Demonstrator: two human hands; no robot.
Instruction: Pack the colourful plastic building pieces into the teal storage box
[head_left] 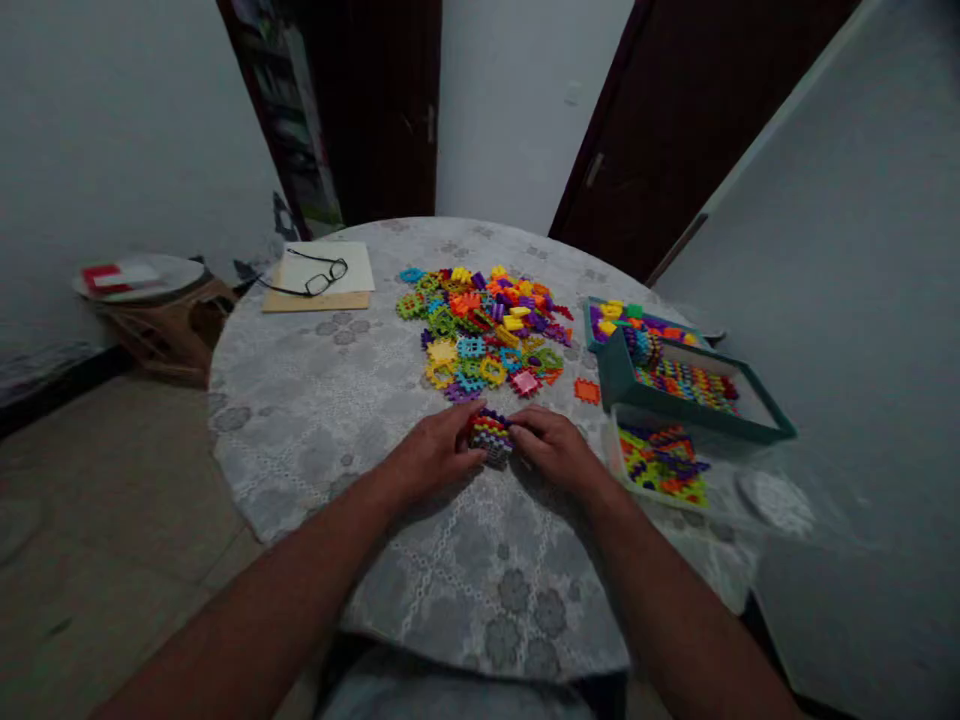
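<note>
Close to the near side of the table, my left hand [441, 447] grips a small block of joined plastic building pieces [491, 436], striped in purple, red, yellow and grey. On its right side the fingers of my right hand [546, 440] are closed at the block's edge; whether they pinch a separate piece there is too small to make out. Just beyond both hands spreads a heap of loose interlocking plastic pieces [491, 318] in many colours. A single orange square piece [587, 391] lies apart, right of the heap.
A round table with a patterned cloth [300, 400] fills the middle. At right stand a green box [705, 405] with joined pieces and a clear tub [664, 495] with more pieces. Eyeglasses [319, 282] rest on paper [356, 262] at far left. A wicker stool [169, 325] stands beyond.
</note>
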